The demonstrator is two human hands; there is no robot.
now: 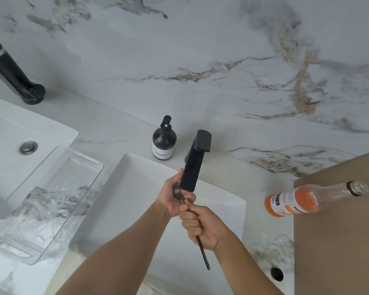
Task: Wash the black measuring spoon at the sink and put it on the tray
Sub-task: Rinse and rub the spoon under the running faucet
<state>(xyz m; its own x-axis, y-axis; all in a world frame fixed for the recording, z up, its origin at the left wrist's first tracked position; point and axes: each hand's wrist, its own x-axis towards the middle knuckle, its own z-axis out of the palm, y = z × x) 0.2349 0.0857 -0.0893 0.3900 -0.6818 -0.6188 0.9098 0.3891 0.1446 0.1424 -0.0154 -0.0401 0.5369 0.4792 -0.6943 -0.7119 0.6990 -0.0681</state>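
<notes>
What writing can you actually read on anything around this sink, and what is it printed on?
"suns": partial letters, seen rotated, on the label of the orange drink bottle; the rest runs out of sight.
Smaller print on that bottle's label: too small to read.
White label on the dark pump bottle: lines of print, too blurred to read.
Nothing else carries readable text.

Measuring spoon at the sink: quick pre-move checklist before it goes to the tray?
1. Handle of measuring spoon gripped by right hand: ok.
2. Bowl held by left hand under the black faucet: ok.
3. Water running, spoon rinsed: cannot tell.
4. Clear tray to the left has room: ok.
5. Path over the sink basin rim unobstructed: ok.
6. Orange drink bottle out of the way: ok.
</notes>
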